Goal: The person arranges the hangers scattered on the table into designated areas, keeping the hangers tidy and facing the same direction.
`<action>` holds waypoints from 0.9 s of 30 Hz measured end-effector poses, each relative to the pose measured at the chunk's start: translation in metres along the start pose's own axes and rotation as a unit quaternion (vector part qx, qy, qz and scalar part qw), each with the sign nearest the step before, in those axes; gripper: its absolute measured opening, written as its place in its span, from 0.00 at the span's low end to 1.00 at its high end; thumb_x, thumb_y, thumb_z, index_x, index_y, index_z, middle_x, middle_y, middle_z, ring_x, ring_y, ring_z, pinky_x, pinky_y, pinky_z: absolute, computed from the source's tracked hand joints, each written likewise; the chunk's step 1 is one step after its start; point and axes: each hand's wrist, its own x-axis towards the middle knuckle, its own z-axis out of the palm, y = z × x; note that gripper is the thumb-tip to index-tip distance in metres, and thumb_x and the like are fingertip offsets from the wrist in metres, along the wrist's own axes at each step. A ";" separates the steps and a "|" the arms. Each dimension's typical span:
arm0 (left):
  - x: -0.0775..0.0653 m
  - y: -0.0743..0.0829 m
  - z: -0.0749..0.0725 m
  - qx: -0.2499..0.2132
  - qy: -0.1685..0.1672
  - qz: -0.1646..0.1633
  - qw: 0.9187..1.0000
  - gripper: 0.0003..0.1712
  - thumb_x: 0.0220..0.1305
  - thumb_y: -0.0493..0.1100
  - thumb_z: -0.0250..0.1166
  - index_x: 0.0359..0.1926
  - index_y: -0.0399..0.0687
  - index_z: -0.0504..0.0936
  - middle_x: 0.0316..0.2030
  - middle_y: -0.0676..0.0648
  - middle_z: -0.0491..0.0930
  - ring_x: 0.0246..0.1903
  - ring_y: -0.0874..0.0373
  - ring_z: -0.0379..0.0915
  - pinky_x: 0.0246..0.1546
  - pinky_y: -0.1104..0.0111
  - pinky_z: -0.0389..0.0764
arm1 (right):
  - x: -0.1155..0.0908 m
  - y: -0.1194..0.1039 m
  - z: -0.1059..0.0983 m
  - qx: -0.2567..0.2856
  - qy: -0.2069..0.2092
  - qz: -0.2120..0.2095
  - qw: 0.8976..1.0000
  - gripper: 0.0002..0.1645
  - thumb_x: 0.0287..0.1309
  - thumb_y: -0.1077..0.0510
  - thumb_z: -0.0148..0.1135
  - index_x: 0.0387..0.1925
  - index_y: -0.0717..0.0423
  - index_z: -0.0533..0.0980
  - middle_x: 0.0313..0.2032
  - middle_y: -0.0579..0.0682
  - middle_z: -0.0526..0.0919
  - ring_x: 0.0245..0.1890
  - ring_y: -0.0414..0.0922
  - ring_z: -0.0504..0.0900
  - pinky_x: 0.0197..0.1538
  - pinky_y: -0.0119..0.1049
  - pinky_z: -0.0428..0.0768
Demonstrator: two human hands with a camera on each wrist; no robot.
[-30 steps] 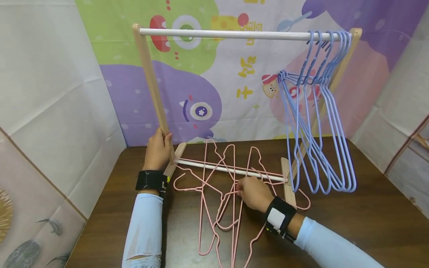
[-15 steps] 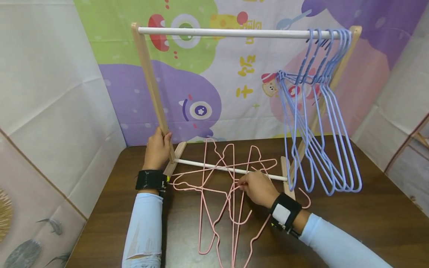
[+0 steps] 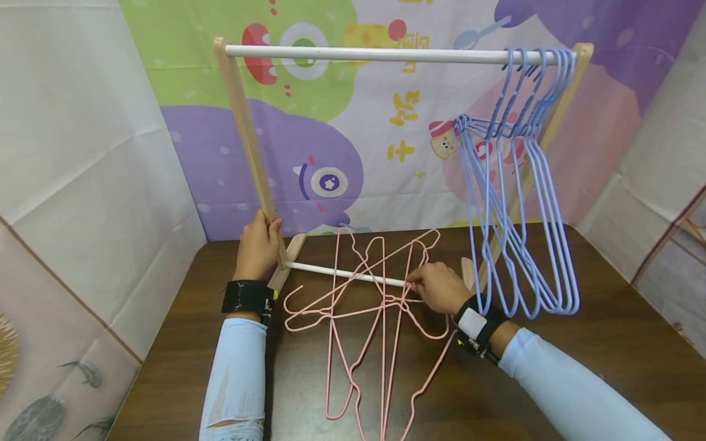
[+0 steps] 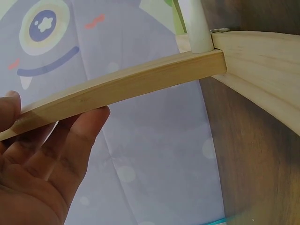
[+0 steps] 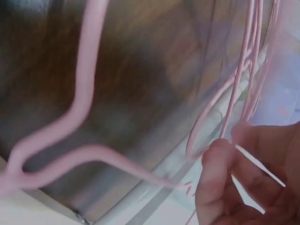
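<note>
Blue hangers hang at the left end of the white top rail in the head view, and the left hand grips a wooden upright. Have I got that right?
One slip: the blue hangers hang at the right end of the white top rail, as the head view shows. The left hand does grip a wooden upright.

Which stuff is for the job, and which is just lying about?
For the job, I think:
pink hangers, one in the right grip
rack, held by the left grip
blue hangers, on the rack

Just there:
table
cartoon cloth
</note>
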 end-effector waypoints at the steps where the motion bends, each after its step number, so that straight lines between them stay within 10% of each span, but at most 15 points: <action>1: 0.000 -0.001 0.000 0.001 0.002 0.003 1.000 0.16 0.79 0.45 0.57 0.51 0.34 0.74 0.35 0.34 0.83 0.33 0.39 0.82 0.31 0.47 0.81 | 0.001 0.002 -0.001 0.000 -0.004 0.008 1.000 0.09 0.66 0.65 0.65 0.45 0.60 0.88 0.38 0.53 0.90 0.36 0.48 0.87 0.38 0.45 0.84; 15: -0.002 0.001 0.000 -0.004 -0.002 0.004 1.000 0.15 0.79 0.44 0.57 0.51 0.33 0.74 0.35 0.33 0.82 0.33 0.38 0.82 0.31 0.47 0.81 | 0.015 0.012 0.002 -0.034 -0.012 0.040 0.999 0.05 0.61 0.62 0.68 0.29 0.57 0.80 0.22 0.45 0.79 0.29 0.49 0.81 0.35 0.48 0.78; 27: -0.001 0.002 -0.002 -0.001 -0.004 -0.004 1.000 0.15 0.79 0.44 0.57 0.51 0.34 0.74 0.36 0.34 0.82 0.33 0.38 0.82 0.32 0.46 0.80 | 0.011 0.012 0.001 -0.027 -0.003 0.018 0.999 0.18 0.60 0.66 0.67 0.53 0.64 0.83 0.35 0.54 0.87 0.41 0.54 0.86 0.47 0.51 0.81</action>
